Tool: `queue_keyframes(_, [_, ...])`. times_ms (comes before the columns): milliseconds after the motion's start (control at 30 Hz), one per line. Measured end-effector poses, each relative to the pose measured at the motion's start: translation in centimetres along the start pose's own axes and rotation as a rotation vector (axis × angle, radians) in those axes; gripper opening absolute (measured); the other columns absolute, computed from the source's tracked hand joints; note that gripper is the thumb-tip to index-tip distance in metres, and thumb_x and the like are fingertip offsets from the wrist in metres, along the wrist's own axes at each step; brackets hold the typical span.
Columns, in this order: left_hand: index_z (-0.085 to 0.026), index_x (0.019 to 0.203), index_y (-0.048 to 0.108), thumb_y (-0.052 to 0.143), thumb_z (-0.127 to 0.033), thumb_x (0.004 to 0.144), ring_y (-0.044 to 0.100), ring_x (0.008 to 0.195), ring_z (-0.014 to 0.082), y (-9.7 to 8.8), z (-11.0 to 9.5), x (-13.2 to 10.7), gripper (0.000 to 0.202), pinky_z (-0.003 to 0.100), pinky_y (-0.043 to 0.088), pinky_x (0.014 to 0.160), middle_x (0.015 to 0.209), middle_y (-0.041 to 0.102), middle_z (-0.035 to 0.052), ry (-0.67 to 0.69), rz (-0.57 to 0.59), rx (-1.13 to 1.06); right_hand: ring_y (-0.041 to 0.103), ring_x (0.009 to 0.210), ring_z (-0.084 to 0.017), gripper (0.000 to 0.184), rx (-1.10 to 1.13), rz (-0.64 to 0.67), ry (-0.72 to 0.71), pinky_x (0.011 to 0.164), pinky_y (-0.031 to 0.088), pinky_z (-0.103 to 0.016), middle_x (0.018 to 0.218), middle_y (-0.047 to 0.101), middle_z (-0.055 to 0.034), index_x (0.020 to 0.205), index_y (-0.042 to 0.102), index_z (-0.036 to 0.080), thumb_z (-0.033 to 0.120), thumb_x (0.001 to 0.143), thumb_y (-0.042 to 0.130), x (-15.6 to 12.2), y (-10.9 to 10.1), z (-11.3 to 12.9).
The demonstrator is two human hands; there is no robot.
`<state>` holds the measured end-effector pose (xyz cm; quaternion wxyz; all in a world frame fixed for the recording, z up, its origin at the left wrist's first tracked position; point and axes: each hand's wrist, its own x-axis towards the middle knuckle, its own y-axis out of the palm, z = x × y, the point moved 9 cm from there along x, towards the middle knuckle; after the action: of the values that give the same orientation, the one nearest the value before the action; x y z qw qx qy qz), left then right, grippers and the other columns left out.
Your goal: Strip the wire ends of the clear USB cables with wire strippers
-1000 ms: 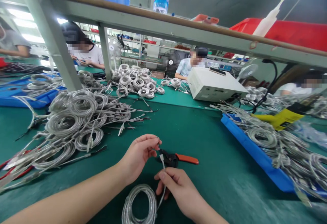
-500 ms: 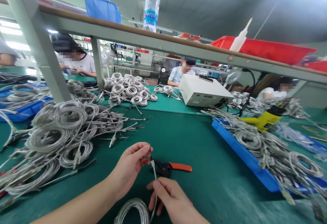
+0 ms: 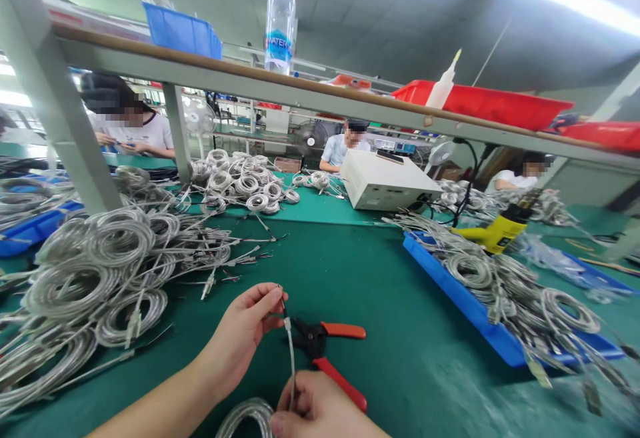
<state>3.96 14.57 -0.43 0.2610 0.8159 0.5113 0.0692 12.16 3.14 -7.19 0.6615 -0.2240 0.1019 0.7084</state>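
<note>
My left hand (image 3: 243, 335) pinches the dark, thin wire end of a cable (image 3: 289, 348) between thumb and fingertips. A small pale sleeve or band sits on the cable just below that pinch. Lower down, my right hand (image 3: 320, 406) grips the same cable, its fingers closed around it. The cable's clear coil (image 3: 245, 417) lies at the bottom edge, beside my right hand and partly cut off. Behind the cable, hand pliers (image 3: 316, 339) with a black head and red-orange handles lie spread on the green mat; my right hand is close to the lower handle.
Coiled clear cables (image 3: 120, 238) are heaped at left, with another pile (image 3: 240, 181) farther back. A blue tray (image 3: 465, 311) of cables and a yellow heat gun (image 3: 500, 231) stand at right. A shelf (image 3: 320, 101) crosses above, bearing a water bottle (image 3: 280, 25). Co-workers sit beyond.
My right hand has slid down the cable, and its fingers have closed more around it. The pliers' lower red handle has come into sight. The whole view has shifted slightly; my left hand keeps its pinch.
</note>
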Motion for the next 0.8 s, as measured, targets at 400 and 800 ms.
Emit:
queue_keyframes(400, [-0.016,0.079,0.068,0.082,-0.047,0.069,0.054,0.07,0.0134,3.2,-0.1,-0.5,0.035,0.021,0.042,0.057,0.082,0.065,0.0045,-0.059,0.076,0.247,0.072,0.063,-0.022,0.046,0.452,0.144,0.065,0.064,0.056,-0.038,0.062,0.062,0.0011,0.085,0.048,0.018,0.048,0.072,0.079,2.1,7.6,0.8])
queue_keyframes(800, [-0.017,0.08,0.06,0.074,-0.047,0.077,0.044,0.048,0.0094,4.0,4.0,-1.6,0.033,0.021,0.035,0.04,0.068,0.054,-0.0016,-0.114,0.119,0.099,0.054,0.055,-0.012,0.045,0.327,-0.201,-0.283,0.046,0.047,-0.022,0.064,0.054,0.002,0.082,0.058,0.015,0.059,0.077,0.067,0.5,-3.1,4.6])
